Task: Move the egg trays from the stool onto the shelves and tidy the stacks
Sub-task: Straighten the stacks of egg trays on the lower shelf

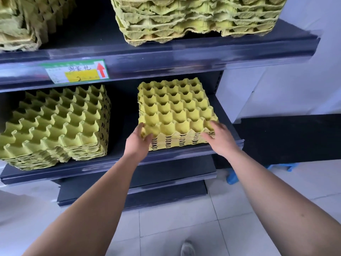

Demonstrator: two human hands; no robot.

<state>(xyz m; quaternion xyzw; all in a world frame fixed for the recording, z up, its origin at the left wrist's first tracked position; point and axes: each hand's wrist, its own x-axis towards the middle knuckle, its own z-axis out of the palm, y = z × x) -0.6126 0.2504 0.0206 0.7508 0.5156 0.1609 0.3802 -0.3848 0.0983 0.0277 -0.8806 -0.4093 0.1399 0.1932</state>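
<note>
A short stack of yellow egg trays (175,111) rests on the right half of the middle shelf (177,154), near its front edge. My left hand (139,140) grips the stack's front left corner, thumb on top and fingers curled under the top trays. My right hand (220,138) lies against the front right corner with fingers spread on the side of the stack. A taller, uneven stack of egg trays (55,124) fills the left half of the same shelf.
The upper shelf (166,58) carries two more tray stacks, one at the left (24,23) and one at the right (195,17), and a price label with a red arrow (77,72). A blue stool (234,174) peeks out at the right on the tiled floor.
</note>
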